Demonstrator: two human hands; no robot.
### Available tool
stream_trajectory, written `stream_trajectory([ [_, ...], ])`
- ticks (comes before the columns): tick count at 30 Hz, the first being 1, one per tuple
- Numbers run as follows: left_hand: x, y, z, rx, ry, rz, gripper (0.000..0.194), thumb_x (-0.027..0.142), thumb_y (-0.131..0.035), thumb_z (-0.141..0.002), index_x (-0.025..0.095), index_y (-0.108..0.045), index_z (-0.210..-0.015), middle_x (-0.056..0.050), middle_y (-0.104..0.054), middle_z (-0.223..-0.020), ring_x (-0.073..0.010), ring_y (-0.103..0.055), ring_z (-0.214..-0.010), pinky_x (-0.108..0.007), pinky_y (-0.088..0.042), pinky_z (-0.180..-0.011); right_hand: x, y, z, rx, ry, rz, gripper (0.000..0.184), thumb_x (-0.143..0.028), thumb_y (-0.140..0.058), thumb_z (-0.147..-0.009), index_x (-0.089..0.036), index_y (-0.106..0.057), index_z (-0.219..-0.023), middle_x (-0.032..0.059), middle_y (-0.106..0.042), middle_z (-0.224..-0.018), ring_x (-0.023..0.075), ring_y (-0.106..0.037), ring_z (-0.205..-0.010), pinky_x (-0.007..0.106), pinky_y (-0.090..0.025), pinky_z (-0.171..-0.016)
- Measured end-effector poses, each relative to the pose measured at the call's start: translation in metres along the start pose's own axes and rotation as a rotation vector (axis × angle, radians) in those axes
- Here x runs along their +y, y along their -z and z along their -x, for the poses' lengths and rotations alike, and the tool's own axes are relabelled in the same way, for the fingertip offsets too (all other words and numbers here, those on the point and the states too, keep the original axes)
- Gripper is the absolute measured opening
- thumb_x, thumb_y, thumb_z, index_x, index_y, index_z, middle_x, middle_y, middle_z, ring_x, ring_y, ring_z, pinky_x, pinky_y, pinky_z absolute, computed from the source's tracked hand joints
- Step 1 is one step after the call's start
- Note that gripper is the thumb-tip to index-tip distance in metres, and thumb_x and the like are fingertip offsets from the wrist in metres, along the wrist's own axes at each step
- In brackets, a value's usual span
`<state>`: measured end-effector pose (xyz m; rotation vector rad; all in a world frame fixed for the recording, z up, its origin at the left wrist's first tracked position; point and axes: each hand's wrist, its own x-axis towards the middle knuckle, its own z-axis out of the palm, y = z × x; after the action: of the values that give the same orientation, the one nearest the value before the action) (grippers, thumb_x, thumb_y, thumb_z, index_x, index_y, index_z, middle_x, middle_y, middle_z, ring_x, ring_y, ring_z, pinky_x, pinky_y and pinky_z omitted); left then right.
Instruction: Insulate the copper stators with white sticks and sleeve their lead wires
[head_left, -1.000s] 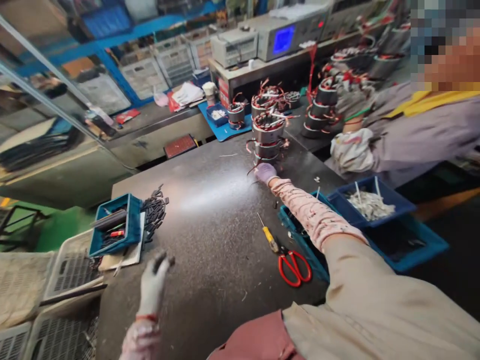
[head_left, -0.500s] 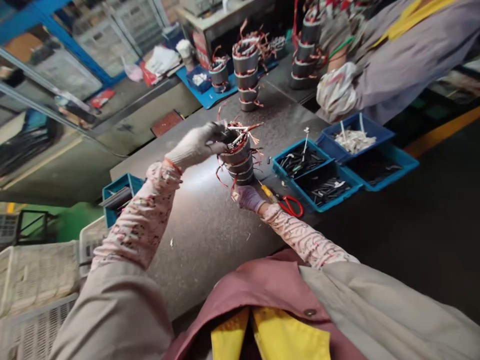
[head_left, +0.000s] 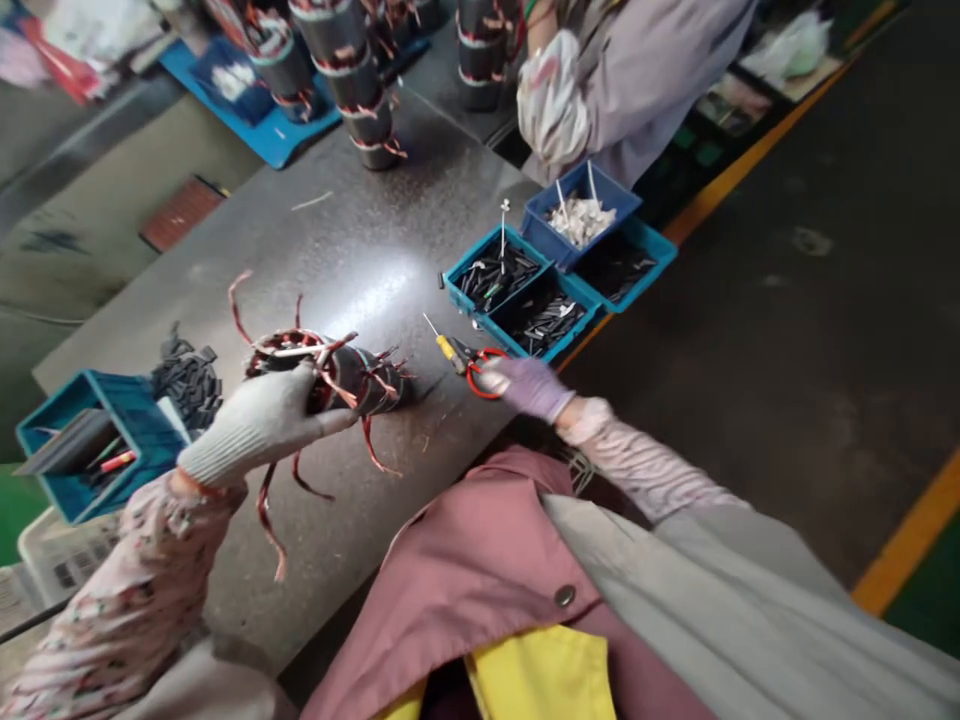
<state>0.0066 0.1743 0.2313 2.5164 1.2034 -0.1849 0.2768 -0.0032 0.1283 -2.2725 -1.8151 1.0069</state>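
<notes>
In a white glove, my left hand grips the rim of a wound motor stator; the thumb lies along its near side and the other fingertips are partly hidden. Copper leads stick out around the stator, and a white sleeve lies across its top opening. Further right, my right hand, in a purple glove, has its fingers on the red handles of scissors; motion smears the fingers a little. Beside the scissors lies a yellow-handled screwdriver.
Teal bins of black sleeves and a blue bin of white pieces stand right. Another teal bin and loose black pieces are left. Stacked stators stand behind. A co-worker's sleeve shows at the back.
My view has turned down and right. The stator in my left hand is nearer and leans more in view. My right hand has left the stator's base and moved right to the scissors.
</notes>
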Motion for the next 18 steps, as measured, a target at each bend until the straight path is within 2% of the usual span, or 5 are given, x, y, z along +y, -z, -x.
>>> stream_trajectory([
  [2,0.001,0.001,0.005,-0.073,0.010,-0.167,0.055,0.074,-0.065,-0.061,0.024,-0.067,-0.085,-0.002,-0.064,-0.068,-0.0231,-0.058,-0.058,-0.029,-0.041,-0.057,0.056,0.028,-0.011,0.029,-0.240,0.175,0.036,-0.028,-0.042,-0.104,-0.019,-0.070,-0.124,0.0116,-0.071,-0.125,0.0240,-0.065,-0.116,0.029,-0.045,-0.092],
  [5,0.003,0.005,0.005,-0.145,0.033,-0.270,0.056,0.072,-0.062,-0.064,0.024,-0.066,-0.091,-0.003,-0.067,-0.072,-0.0240,-0.061,-0.062,-0.029,-0.041,-0.058,0.098,0.045,-0.044,-0.146,-0.314,0.329,0.037,-0.037,-0.047,-0.103,-0.022,-0.070,-0.128,0.0122,-0.069,-0.127,0.0272,-0.064,-0.117,0.033,-0.046,-0.092],
  [9,0.012,0.012,0.008,-0.207,0.013,-0.230,0.051,0.065,-0.059,-0.071,0.023,-0.067,-0.097,-0.008,-0.071,-0.085,-0.0257,-0.066,-0.075,-0.032,-0.047,-0.068,0.094,0.032,-0.075,-0.335,-0.323,0.422,0.040,-0.036,-0.051,-0.101,-0.014,-0.068,-0.130,0.0202,-0.064,-0.133,0.0307,-0.062,-0.120,0.036,-0.046,-0.088],
  [14,0.020,0.012,0.009,-0.293,0.037,-0.256,0.051,0.057,-0.059,-0.075,0.017,-0.066,-0.106,-0.012,-0.072,-0.097,-0.0268,-0.068,-0.089,-0.035,-0.050,-0.081,0.095,0.021,-0.081,-0.328,-0.292,0.431,0.035,-0.025,-0.044,-0.103,-0.011,-0.068,-0.126,0.0266,-0.066,-0.124,0.0272,-0.067,-0.109,0.036,-0.043,-0.079],
  [18,0.020,0.011,0.009,-0.292,0.040,-0.286,0.054,0.058,-0.057,-0.078,0.016,-0.066,-0.109,-0.012,-0.072,-0.099,-0.0277,-0.068,-0.093,-0.035,-0.050,-0.082,0.096,0.020,-0.083,-0.327,-0.288,0.465,0.030,-0.027,-0.055,-0.099,-0.010,-0.070,-0.119,0.0282,-0.068,-0.114,0.0275,-0.069,-0.099,0.038,-0.042,-0.075],
])
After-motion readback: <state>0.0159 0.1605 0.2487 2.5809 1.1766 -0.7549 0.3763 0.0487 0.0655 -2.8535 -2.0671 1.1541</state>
